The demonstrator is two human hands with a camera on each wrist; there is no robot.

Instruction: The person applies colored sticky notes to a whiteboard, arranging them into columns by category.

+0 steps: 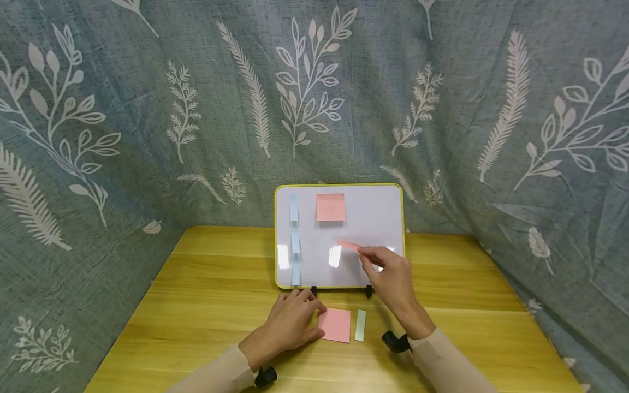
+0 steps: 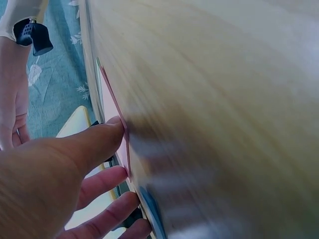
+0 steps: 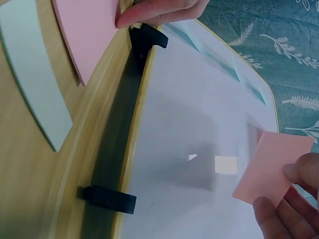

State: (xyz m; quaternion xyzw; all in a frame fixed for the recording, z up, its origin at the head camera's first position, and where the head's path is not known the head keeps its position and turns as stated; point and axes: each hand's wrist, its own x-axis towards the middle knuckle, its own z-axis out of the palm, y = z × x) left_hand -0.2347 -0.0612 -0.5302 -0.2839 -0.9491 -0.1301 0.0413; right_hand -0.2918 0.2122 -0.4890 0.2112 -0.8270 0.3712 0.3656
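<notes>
A pink sticky note (image 3: 271,167) is pinched between the thumb and fingers of my right hand (image 1: 390,275), held in front of the whiteboard (image 1: 363,218); in the head view it appears nearly edge-on. My left hand (image 1: 292,322) rests at the left side of a pink sticky note pad (image 1: 336,326) on the table. Its thumb and index finger touch the pad's edge, with the other fingers spread loosely beyond. Just right of the pad lies a pale green strip pad (image 1: 360,326). Another pink note (image 1: 331,207) is stuck near the top of the board.
Blue strips (image 1: 295,240) run in a column down the board's left side. Black stand feet (image 1: 369,291) jut forward under the board. The wooden table (image 1: 211,273) meets a patterned grey-green curtain (image 1: 196,109) behind and at both sides. Each wrist carries a black camera (image 1: 395,341).
</notes>
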